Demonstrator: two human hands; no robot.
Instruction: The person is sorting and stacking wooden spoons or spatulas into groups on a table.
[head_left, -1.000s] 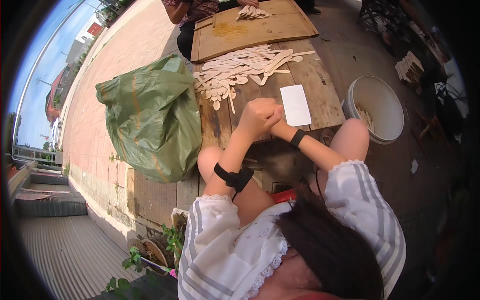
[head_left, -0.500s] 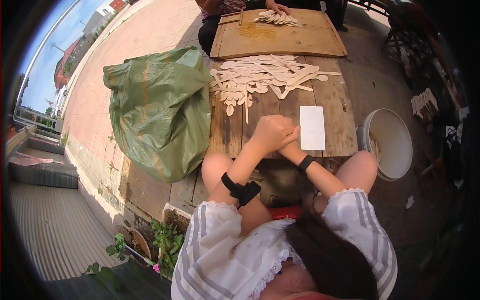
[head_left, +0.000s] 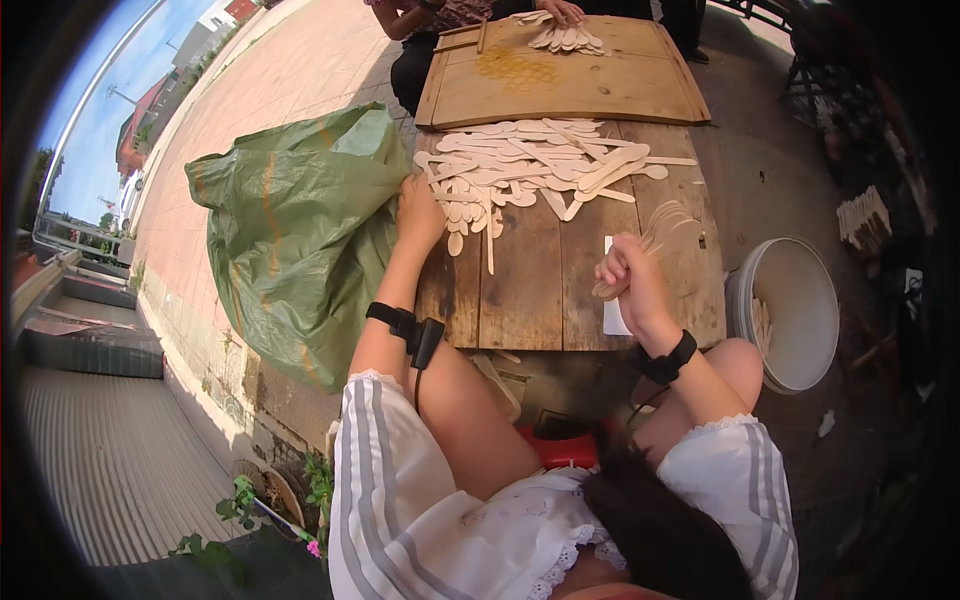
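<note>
A loose heap of pale wooden spoons covers the far part of the wooden table. My left hand is at the heap's left edge, beside the green woven sack. Its fingers are bent inward, and whatever they hold is hidden. Over the table's right side, my right hand is closed around a bunch of wooden spoons, whose ends fan out past the hand. Beneath that hand lies a white card, partly covered.
Across the table, another person's hand touches spoons on a raised wooden board, where yellow rubber bands lie. A white bucket with some spoons inside stands right of the table. Bundled sticks sit farther right.
My hands have parted from where they met above the table's near edge. The left reached out to the heap beside the sack; the right moved right and now holds fanned spoons over the card.
</note>
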